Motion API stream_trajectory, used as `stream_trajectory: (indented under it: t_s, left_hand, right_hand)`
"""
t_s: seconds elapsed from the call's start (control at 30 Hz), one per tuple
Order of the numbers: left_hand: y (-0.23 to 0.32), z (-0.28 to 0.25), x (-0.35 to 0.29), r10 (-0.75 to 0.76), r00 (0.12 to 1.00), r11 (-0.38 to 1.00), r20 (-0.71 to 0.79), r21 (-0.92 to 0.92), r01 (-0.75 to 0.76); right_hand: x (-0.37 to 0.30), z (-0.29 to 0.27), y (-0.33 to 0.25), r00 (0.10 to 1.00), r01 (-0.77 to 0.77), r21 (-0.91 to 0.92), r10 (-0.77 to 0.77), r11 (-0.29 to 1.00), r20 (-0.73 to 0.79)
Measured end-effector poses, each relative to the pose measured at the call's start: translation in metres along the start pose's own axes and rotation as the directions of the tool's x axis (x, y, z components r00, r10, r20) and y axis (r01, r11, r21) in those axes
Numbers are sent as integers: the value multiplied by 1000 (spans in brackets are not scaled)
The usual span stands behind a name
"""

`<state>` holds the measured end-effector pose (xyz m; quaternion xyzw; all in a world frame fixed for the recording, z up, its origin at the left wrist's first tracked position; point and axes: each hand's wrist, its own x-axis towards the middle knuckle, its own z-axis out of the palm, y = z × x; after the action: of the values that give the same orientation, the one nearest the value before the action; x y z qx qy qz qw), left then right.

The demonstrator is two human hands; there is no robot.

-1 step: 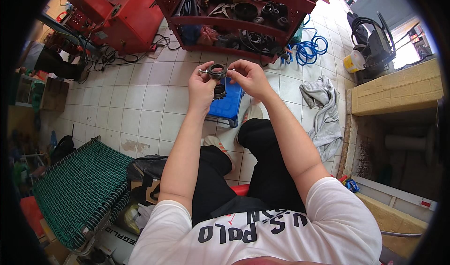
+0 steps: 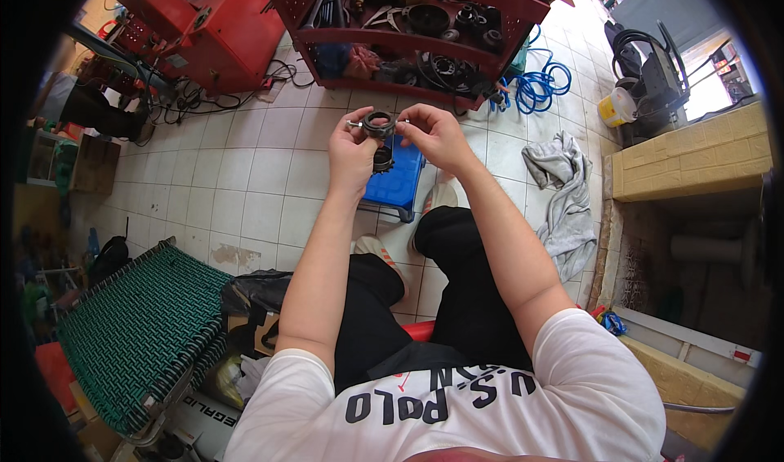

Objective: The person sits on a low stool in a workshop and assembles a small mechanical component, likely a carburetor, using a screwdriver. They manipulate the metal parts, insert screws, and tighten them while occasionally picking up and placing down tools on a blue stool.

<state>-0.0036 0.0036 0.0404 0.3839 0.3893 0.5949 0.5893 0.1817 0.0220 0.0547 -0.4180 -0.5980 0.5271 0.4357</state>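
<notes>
A dark metal ring-shaped part (image 2: 380, 132) is held up above a small blue plastic stool (image 2: 394, 186). My left hand (image 2: 349, 158) grips it, fingers closed round its left side. A silver bolt-like piece (image 2: 354, 124) sticks out by those fingers. At the ring's right side, my right hand (image 2: 437, 139) is closed in a pinch on a small thin piece (image 2: 406, 121), mostly covered by the fingertips, its kind unclear. Below the ring, a second dark round toothed part (image 2: 382, 161) rests on the stool, partly hidden by my left hand.
Ahead stands a red tool cart (image 2: 400, 37) loaded with metal parts, with a coiled blue hose (image 2: 543, 86) beside it. A grey cloth (image 2: 563, 192) lies on the tiled floor to the right. At the left is a green woven seat (image 2: 139, 323); black cables (image 2: 204, 107) run near a red machine.
</notes>
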Motion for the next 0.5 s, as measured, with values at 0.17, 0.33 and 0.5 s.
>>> stream_trajectory:
  t_s: [0.17, 0.33, 0.5]
  left_hand:
    - [4, 12, -6, 61, 998, 997, -20, 46, -60]
    - [3, 13, -8, 116, 993, 987, -19, 118, -113]
    - [3, 12, -8, 141, 990, 979, -7, 148, -139]
  right_hand:
    - [-1, 0, -2, 1000, 19, 14, -19, 1000, 22]
    - [-1, 0, 1, 999, 9, 58, -11, 998, 48]
    - [0, -1, 6, 997, -29, 129, 19, 991, 77]
